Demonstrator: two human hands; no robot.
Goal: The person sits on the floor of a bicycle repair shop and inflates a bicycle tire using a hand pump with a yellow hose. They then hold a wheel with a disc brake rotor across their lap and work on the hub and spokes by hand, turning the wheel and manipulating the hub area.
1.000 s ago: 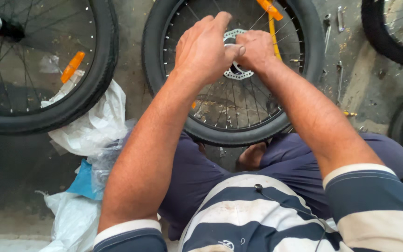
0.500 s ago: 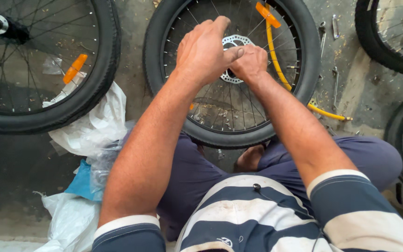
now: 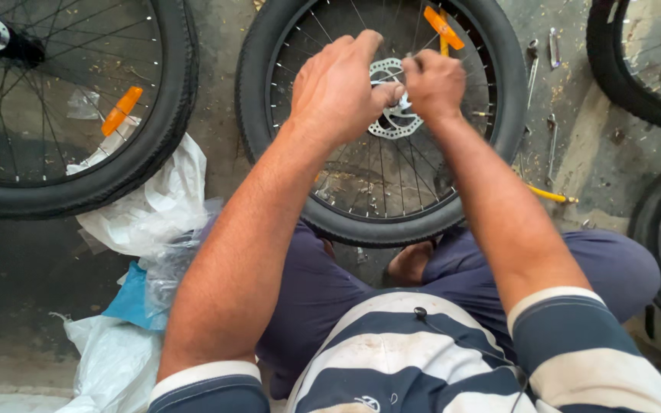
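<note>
Seated on the concrete floor (image 3: 216,115), legs folded, with a black-tyred bicycle wheel (image 3: 491,92) lying flat just ahead of the knees. Left hand (image 3: 338,88) curled narrow over the centre of the wheel, thumb tip touching the silver brake disc (image 3: 392,126) at the hub. Right hand (image 3: 434,82) balled into a tight fist just beside the left, right above the disc; whatever sits inside that fist hidden, so cannot tell what it grips. Orange reflector (image 3: 444,27) clipped among the spokes beyond the right hand. Yellow-handled tool (image 3: 551,195) lying on the floor just right of the wheel, with several metal wrenches (image 3: 552,145) near it. Second wheel (image 3: 170,115) to the left, carrying its own orange reflector (image 3: 120,111), its tyre touching crumpled white plastic bags (image 3: 154,206). Parts of two more tyres at the right edge.
</note>
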